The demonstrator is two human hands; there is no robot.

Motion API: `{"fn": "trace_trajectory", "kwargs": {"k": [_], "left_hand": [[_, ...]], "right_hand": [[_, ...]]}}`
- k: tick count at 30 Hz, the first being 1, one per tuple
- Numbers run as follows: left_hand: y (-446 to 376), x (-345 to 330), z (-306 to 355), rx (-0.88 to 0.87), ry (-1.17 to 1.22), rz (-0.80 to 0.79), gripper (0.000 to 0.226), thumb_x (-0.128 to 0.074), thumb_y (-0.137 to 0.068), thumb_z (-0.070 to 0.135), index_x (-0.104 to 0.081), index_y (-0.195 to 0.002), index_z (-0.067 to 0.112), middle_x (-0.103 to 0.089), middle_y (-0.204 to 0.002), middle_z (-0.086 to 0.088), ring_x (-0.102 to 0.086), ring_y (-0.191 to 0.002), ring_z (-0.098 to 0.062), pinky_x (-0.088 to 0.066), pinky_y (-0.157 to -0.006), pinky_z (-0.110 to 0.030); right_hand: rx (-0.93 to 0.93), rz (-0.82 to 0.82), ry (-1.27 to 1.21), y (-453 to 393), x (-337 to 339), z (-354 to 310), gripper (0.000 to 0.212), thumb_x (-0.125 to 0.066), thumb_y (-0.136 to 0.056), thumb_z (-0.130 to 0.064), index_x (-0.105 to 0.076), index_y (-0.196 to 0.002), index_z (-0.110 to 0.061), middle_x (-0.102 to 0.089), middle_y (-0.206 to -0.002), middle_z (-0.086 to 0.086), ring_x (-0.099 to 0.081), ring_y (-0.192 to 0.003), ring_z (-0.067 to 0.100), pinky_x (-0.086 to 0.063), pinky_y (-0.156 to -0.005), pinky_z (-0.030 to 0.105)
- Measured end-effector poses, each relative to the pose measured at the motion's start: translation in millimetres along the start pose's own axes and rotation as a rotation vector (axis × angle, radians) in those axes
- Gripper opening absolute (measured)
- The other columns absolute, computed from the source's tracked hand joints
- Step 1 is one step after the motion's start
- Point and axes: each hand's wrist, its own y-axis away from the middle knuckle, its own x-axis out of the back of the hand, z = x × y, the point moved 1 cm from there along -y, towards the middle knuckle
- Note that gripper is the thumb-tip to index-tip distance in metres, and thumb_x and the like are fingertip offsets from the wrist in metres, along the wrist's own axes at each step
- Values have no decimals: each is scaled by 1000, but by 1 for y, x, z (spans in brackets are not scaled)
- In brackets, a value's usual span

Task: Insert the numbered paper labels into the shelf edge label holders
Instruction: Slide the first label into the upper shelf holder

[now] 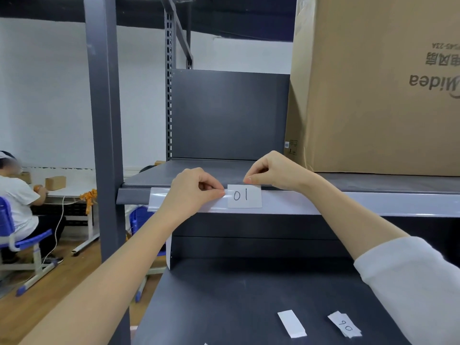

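A white-walled workroom with a wooden floor lies behind a dark grey steel shelving unit, whose upper shelf [199, 173] runs just behind both hands and whose lower shelf [249, 295] spreads below the forearms. Along the upper shelf's front edge sits the label holder [348, 201], a long glossy clear plastic strip that catches the light. The left hand [191, 192] pinches the holder's plastic lip at the paper's left edge, thumb and forefinger closed together on it, while the right hand [271, 173] pinches the top of the paper label marked "01" [244, 196], a small matte white rectangle with handwritten digits. The label stands upright between the two hands, its lower part against the strip and its top edge proud of the shelf edge, so it looks only partly seated. The risk from here, as I judge it, is that thin paper buckles or creases if pushed down while the lip is not held open, or that it goes in crooked because only one corner is guided; slick plastic may also let it slide sideways. Well below the right hand, on the lower shelf, lie a blank white slip [291, 323] and a small stack of slips numbered "06" [344, 324], loose and flat, easily brushed off by the white sleeve [410, 282]. To the right of the right hand a large brown cardboard box [373, 83] sits on the upper shelf, its printing upside down. Far left of the left hand, a seated person [17, 195] works at a white surface [74, 185].
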Motion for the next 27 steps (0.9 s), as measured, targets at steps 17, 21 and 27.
{"fn": "trace_trajectory", "kwargs": {"k": [17,21,27], "left_hand": [[58,-31,5,-114,39,343,8,-70,-79,7,-74,-86,5,-55,-71,11,-41,-77,-1,-36,-80,-6],[93,-60,18,-53,36,265,17,-70,-78,6,-72,-95,7,-68,-92,-4,-58,-98,-24,-39,-85,-18],[166,-138,32,160,-34,-58,40,-73,-78,12,-63,-117,13,-62,-125,-5,-54,-120,-22,-37,-98,-27]], "right_hand": [[-181,394,-195,115,16,43,15,-63,-85,-14,-70,-80,-2,-63,-69,-4,-55,-69,7,-43,-65,15],[-257,334,-219,165,10,69,11,-64,-83,-11,-71,-86,-4,-65,-71,-6,-58,-63,-4,-45,-66,11],[-446,192,-191,261,-10,132,27,-63,-85,-14,-67,-111,-7,-69,-111,5,-60,-93,7,-43,-79,12]]}}
